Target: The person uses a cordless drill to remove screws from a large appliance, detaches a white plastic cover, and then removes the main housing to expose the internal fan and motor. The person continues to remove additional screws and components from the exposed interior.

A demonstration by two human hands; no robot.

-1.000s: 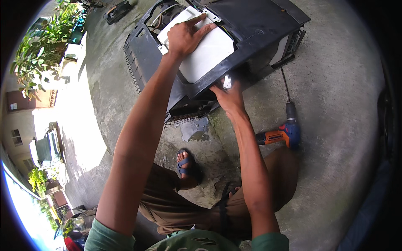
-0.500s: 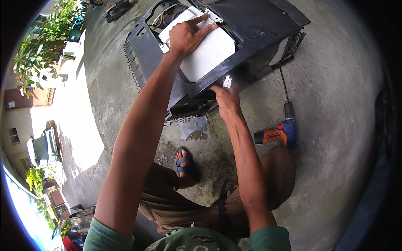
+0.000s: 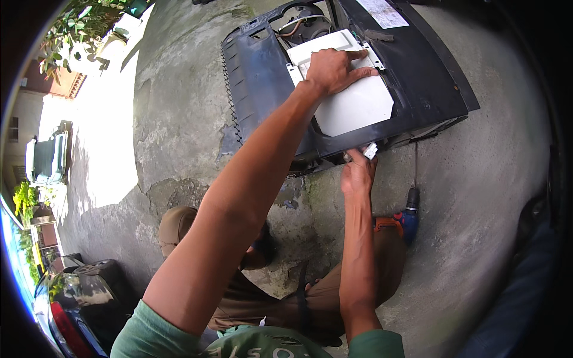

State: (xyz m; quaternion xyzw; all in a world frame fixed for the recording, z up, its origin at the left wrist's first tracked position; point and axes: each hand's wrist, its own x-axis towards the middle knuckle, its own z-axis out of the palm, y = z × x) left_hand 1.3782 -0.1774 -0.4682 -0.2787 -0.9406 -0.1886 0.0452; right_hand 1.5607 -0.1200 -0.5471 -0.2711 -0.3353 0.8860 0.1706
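A black plastic appliance housing (image 3: 424,83) lies on the concrete in front of me. Across its opening sits a flat white panel (image 3: 357,110) with a raised box-like part and small side tabs. My left hand (image 3: 332,71) rests on this panel, index finger and thumb stretched toward its right-hand tab. At the housing's near edge, my right hand (image 3: 358,174) is closed, its fingertips partly hidden by the edge. A small white plug connector (image 3: 371,150) sticks out at these fingers and appears gripped by them.
A blue and orange cordless drill (image 3: 406,225) with a long bit lies to the right, partly behind my knee. Wires (image 3: 290,28) show in the opening beyond the panel. A car (image 3: 74,310) stands at the lower left, and plants (image 3: 80,42) grow at the far left.
The view has shifted, so the housing appears farther right and lower. My left hand keeps its place on the panel; my right hand and the white connector stay by the near edge, turned slightly.
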